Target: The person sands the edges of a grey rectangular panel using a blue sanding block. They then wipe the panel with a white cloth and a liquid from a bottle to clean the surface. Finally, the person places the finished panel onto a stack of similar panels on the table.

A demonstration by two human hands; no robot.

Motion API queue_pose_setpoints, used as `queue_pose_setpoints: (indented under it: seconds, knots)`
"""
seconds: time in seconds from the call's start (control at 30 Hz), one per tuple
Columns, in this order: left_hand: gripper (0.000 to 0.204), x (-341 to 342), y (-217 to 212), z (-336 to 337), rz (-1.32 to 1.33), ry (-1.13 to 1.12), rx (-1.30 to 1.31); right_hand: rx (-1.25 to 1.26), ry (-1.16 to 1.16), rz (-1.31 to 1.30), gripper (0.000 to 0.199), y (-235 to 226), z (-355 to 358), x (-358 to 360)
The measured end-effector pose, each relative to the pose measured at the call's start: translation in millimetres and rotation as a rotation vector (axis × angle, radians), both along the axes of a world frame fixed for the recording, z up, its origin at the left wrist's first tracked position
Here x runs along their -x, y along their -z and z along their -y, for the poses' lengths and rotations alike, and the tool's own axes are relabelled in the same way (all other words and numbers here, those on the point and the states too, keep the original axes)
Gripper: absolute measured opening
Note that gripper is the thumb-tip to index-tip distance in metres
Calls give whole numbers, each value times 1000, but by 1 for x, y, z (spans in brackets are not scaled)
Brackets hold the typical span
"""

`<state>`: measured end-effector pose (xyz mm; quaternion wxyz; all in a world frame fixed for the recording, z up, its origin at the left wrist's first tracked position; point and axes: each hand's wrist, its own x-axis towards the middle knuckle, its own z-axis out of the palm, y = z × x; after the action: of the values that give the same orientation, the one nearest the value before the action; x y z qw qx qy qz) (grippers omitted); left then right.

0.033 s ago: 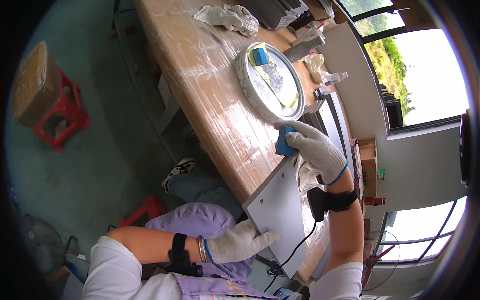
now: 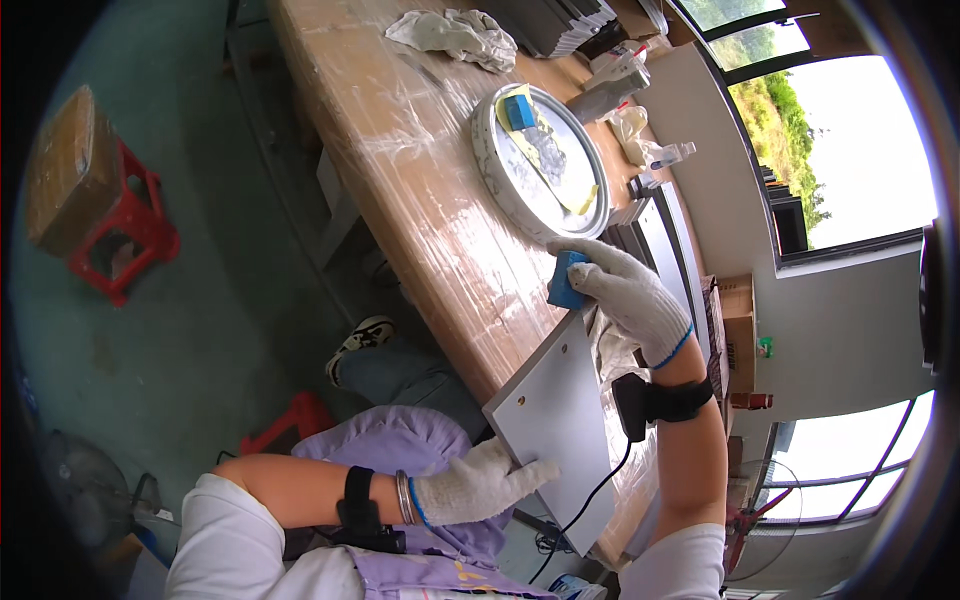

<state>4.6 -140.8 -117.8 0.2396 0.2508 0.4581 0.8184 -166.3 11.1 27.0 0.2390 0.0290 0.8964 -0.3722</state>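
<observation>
My gloved left hand (image 2: 487, 484) grips a flat grey panel (image 2: 560, 420) by its left edge near the lower end. The thumb lies on the face, and the other fingers are mostly hidden. Two small brass-coloured spots show on the panel, which is tilted over the table's edge. At its far end, my gloved right hand (image 2: 630, 295) pinches a blue sponge block (image 2: 567, 280) between thumb and fingers. The block is at or just above the panel's top corner; contact is unclear. Beyond it stands a round, pale, stained lid or tray (image 2: 487, 165) bearing another blue block (image 2: 519, 112) and a yellow strip.
The plastic-covered table (image 2: 390, 190) holds a crumpled white cloth (image 2: 455, 38), stacked dark panels (image 2: 550, 25), a grey bottle (image 2: 610, 95) and a small clear bottle (image 2: 672, 155). A black cable (image 2: 597, 492) hangs across the panel. A red stool (image 2: 125, 235) with a carton stands at left.
My right hand and the blue sponge block have shifted very slightly up and left. My left hand keeps its grip on the panel, which has barely moved.
</observation>
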Motion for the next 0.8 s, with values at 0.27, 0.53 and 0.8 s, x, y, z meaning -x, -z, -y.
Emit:
queue_pose_setpoints:
  seconds: [0.27, 0.53, 0.8]
  knots:
    - [43, 12, 49, 11, -328, -57, 231, 200, 316, -351, 48, 14, -25, -36]
    - [46, 19, 69, 3, 671, 171, -11, 257, 528, -306, 47, 49, -15, -124]
    - [39, 21, 55, 4, 676, 152, 67, 438, 766, -313, 51, 91, -39, -170]
